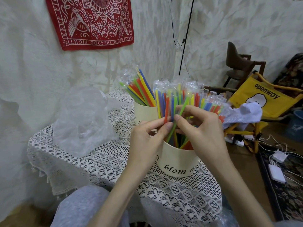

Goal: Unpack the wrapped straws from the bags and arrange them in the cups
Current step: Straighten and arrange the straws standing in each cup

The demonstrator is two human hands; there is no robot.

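Note:
Two cream cups stand on a lace-covered table (101, 161). The near cup (175, 163) carries black lettering and holds a fanned bunch of wrapped straws (188, 99) in red, blue, green and yellow. The far cup (144, 112) holds another bunch of straws (141, 89) leaning left. My left hand (147, 136) pinches straws above the near cup between thumb and fingers. My right hand (201, 128) pinches a green straw in the same bunch, fingertips almost meeting the left hand's.
An empty clear plastic bag (83, 120) lies crumpled on the table's left. A yellow folding chair (265, 102) with a white cloth stands to the right, a dark chair behind it. Chargers and cables lie on the rug at right. My grey-clad knee (78, 207) is below the table edge.

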